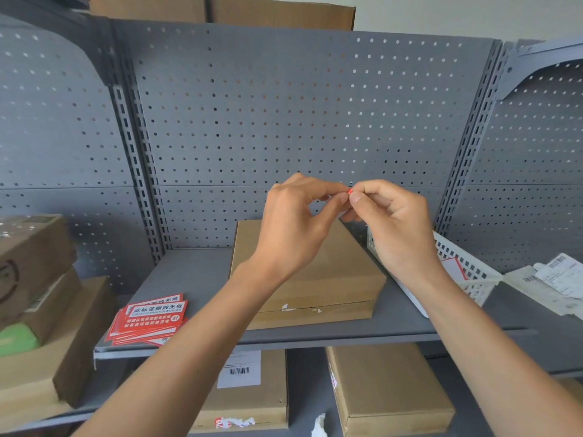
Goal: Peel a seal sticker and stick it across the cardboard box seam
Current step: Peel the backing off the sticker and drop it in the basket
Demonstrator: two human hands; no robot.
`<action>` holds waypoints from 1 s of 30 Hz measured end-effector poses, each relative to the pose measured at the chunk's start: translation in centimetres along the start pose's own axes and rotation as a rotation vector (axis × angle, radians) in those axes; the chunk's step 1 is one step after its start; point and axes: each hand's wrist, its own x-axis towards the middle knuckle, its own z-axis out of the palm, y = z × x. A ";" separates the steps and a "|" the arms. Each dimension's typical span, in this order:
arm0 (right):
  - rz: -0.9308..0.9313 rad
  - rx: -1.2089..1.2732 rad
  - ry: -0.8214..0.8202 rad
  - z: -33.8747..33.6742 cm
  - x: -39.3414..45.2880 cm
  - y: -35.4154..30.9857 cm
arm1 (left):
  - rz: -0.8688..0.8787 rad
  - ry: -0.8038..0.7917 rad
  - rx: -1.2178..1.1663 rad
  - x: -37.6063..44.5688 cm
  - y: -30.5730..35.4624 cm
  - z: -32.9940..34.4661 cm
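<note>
A flat brown cardboard box (331,279) lies on the grey shelf (195,272), its front seam (340,305) facing me with bits of torn white residue. Above the box, my left hand (293,228) and my right hand (394,228) meet fingertip to fingertip. Both pinch a small red seal sticker (349,192), of which only an edge shows between the fingers. A stack of red seal stickers (148,320) with white text lies on the shelf to the left of the box.
A white slotted basket (463,272) stands right of the box, with labelled paper packets (555,279) beyond it. Stacked cardboard boxes (41,294) sit at the left. More boxes (388,392) lie on the lower shelf. Grey pegboard (284,121) backs the shelf.
</note>
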 end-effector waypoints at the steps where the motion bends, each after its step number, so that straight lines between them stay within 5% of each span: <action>1: 0.002 0.002 0.002 0.1 0.1 0.0 | 0.004 -0.004 0.000 0.0 -0.2 0.0; 30: -0.158 -0.377 -0.013 1.6 -0.4 -0.9 | 0.057 -0.091 -0.064 0.5 -1.2 -1.9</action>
